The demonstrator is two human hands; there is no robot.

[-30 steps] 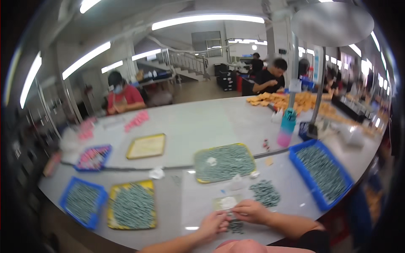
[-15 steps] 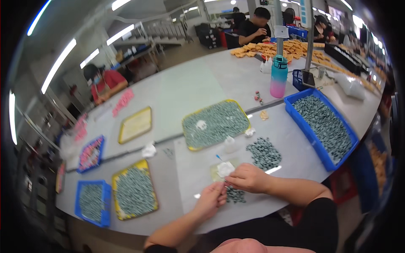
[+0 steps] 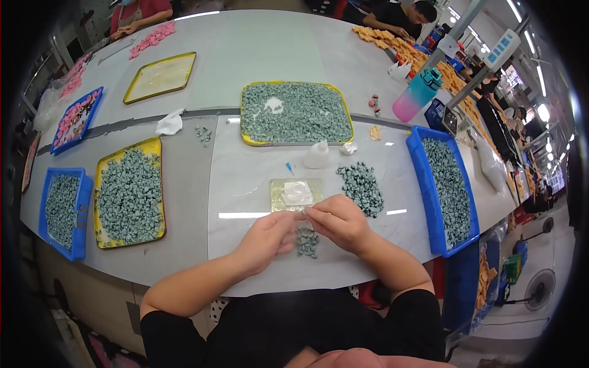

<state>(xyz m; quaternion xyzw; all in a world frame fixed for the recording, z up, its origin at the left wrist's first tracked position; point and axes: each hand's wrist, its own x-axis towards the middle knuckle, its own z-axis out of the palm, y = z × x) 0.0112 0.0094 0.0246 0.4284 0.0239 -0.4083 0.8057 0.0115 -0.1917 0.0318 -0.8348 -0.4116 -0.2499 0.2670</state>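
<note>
My left hand point(image 3: 269, 238) and my right hand point(image 3: 338, 223) meet fingertip to fingertip, both pinched closed at a tiny grey-green piece point(image 3: 304, 211), mostly hidden by the fingers. Just beyond them lies a yellowish pad point(image 3: 278, 197) with a crumpled white sheet point(image 3: 297, 192) on it. Below my fingertips is a small heap of grey-green pieces point(image 3: 307, 243). A larger heap of the same pieces point(image 3: 361, 189) sits beyond my right hand. Past the pad stand a white squeeze bottle point(image 3: 316, 156) and a small blue pointed tip point(image 3: 289, 167).
Yellow-rimmed trays of green pieces lie ahead point(image 3: 297, 113) and left point(image 3: 130, 195). Blue bins stand at left point(image 3: 78, 214) and right point(image 3: 423, 190). A teal-pink bottle point(image 3: 417, 95), a post point(image 3: 457, 34) and orange pieces point(image 3: 408, 49) are at the far right. Other people work across the table.
The view has tilted down and turned, so the table looks level and larger. My hands still meet over the near edge of the pad, fingertips together.
</note>
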